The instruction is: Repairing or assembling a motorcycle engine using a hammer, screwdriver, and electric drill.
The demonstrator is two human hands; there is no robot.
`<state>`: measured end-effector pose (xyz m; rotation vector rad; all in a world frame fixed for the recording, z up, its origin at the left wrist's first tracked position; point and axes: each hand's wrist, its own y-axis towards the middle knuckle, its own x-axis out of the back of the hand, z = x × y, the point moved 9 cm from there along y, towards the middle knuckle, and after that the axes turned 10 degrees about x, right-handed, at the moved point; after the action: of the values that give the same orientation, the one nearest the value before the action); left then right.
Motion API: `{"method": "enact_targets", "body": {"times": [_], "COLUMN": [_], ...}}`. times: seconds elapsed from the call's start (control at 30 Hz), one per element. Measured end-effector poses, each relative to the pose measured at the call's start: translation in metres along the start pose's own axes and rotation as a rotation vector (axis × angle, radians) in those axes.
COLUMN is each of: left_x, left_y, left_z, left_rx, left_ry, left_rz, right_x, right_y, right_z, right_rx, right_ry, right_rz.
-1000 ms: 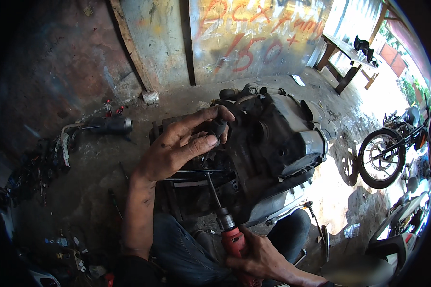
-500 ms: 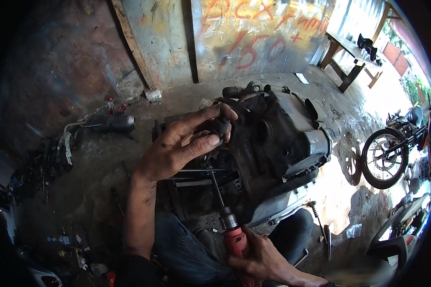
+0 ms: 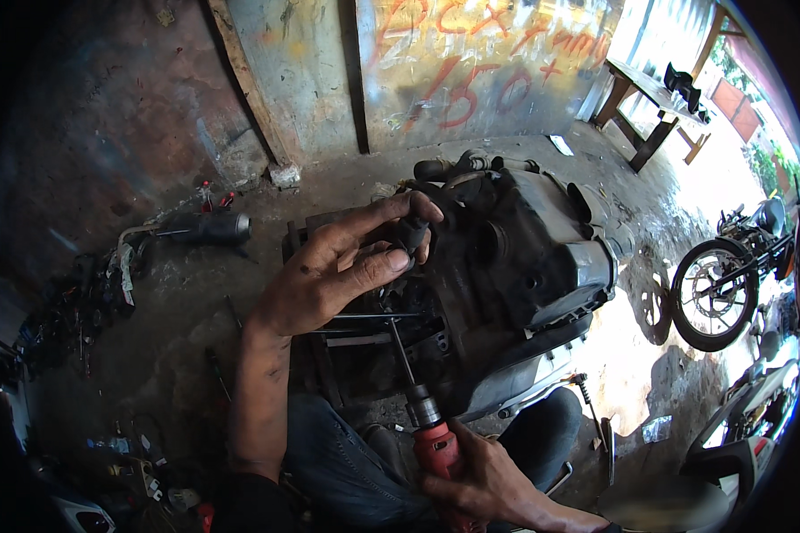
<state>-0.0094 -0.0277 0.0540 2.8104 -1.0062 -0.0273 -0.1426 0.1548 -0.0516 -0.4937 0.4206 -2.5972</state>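
Observation:
Between the thumb and fingers of my left hand (image 3: 333,266) is a small dark cylindrical part (image 3: 411,233), held up over the engine's near left side. My right hand (image 3: 489,480) is wrapped round a red screwdriver-like power tool (image 3: 437,449) with a metal collar and a long thin shaft. The shaft points up and away, its tip below the left hand by a dark rod; whether it touches anything I cannot tell. Before my knees sits a large, grimy black engine (image 3: 542,258) with round openings and hose stubs on top.
An exhaust muffler (image 3: 209,229) lies on the floor at the left, near a heap of dark parts (image 3: 76,311). A motorcycle (image 3: 729,280) stands at the right in sunlight. At the back right is a wooden bench (image 3: 644,93) beside the painted metal wall (image 3: 498,80).

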Motion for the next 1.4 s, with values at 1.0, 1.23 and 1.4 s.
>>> {"method": "enact_targets", "body": {"times": [1.0, 1.23, 1.4], "left_x": [-0.001, 0.000, 0.001], "left_y": [0.000, 0.001, 0.001], "left_z": [-0.002, 0.001, 0.001], "left_rx": [-0.011, 0.009, -0.008], "left_ry": [0.006, -0.011, 0.012], "left_rz": [0.008, -0.003, 0.002], "right_x": [-0.001, -0.002, -0.002], "right_y": [-0.001, 0.000, 0.002], "right_z": [-0.003, -0.008, -0.012], "right_rx": [-0.041, -0.034, -0.063], "right_ry": [0.029, 0.009, -0.073], "right_rz": [0.009, 0.029, 0.054]}}
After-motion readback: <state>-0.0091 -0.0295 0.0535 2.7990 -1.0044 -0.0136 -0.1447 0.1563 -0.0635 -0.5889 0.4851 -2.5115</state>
